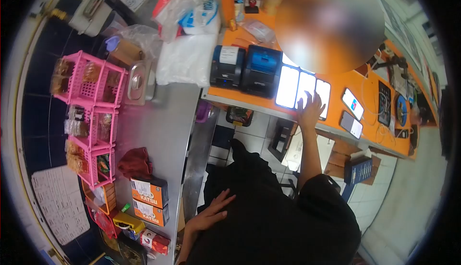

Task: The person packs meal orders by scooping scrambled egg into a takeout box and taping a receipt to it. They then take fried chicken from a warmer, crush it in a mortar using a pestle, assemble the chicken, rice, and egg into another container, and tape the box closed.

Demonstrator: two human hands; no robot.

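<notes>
My right hand (pixel 311 109) reaches over a row of lit phones on the orange counter. Its fingers are apart and hold nothing, at the lower part of a middle phone (pixel 306 83); whether a fingertip touches the glass I cannot tell. Left of that phone lies another bright phone (pixel 287 86), and a third phone (pixel 323 92) is partly behind my fingers. My left hand (pixel 211 214) rests on my black clothing (pixel 249 212), fingers stretched out, with nothing in it. Two black receipt printers, a left one (pixel 227 70) with printed paper and a right one (pixel 261 70), stand beside the phones.
Two more phones, an upper one (pixel 353 102) and a lower one (pixel 351 124), lie to the right among cables. Pink baskets (pixel 91 114) and Katsu boxes (pixel 149 192) stand on the steel table (pixel 158 126) at left. A blurred round patch covers the back of the orange counter (pixel 379 135).
</notes>
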